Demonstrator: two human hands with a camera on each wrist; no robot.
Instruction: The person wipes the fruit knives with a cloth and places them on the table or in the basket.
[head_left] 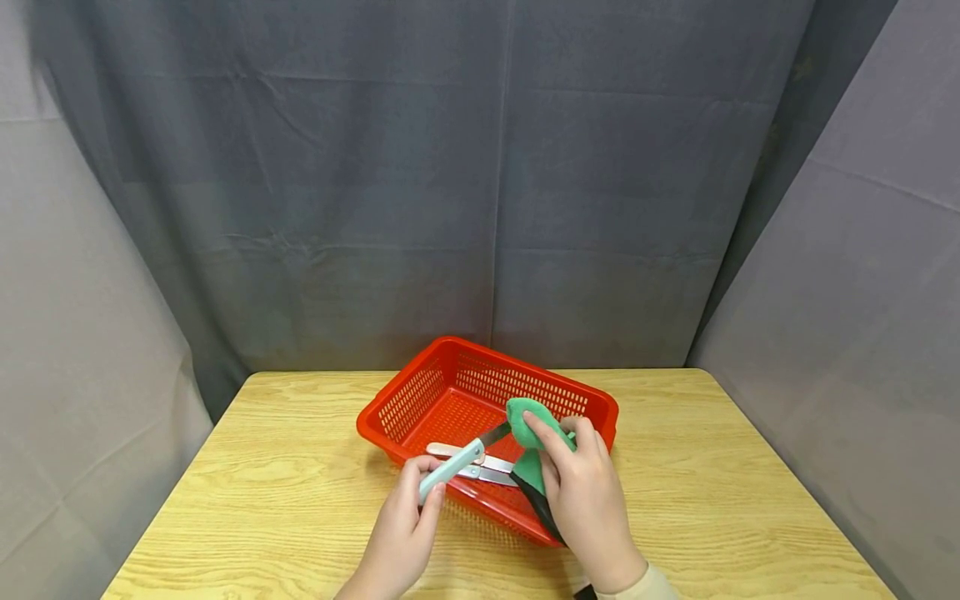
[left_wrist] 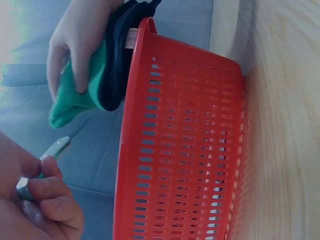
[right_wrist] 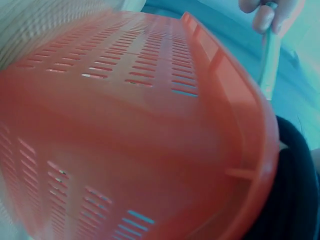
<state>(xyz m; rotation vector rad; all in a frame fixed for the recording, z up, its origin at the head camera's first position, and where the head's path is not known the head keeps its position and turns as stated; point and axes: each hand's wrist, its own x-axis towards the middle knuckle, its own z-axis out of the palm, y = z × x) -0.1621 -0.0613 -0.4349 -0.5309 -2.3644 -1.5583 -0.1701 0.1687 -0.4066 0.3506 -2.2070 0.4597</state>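
Note:
My left hand (head_left: 402,521) grips the pale mint handle of a small knife (head_left: 452,471), held slanting over the near side of a red plastic basket (head_left: 480,496). The dark blade points up and right, its tip hidden at a green cloth (head_left: 531,423). My right hand (head_left: 588,487) pinches that cloth, index finger lying along the top. A black part (head_left: 538,506) of the cloth hangs by the basket's right rim. Inside the basket, below the held knife, lie a knife with a pinkish handle (head_left: 442,449) and another with a pale handle (head_left: 469,472), their blades pointing right.
The basket stands at an angle on a light wood-grain table (head_left: 285,467), its slotted walls rising around the knives. A grey curtain (head_left: 375,208) hangs behind the table, with pale cloth walls (head_left: 847,317) at both sides. A small black object (head_left: 585,592) shows by the right wrist.

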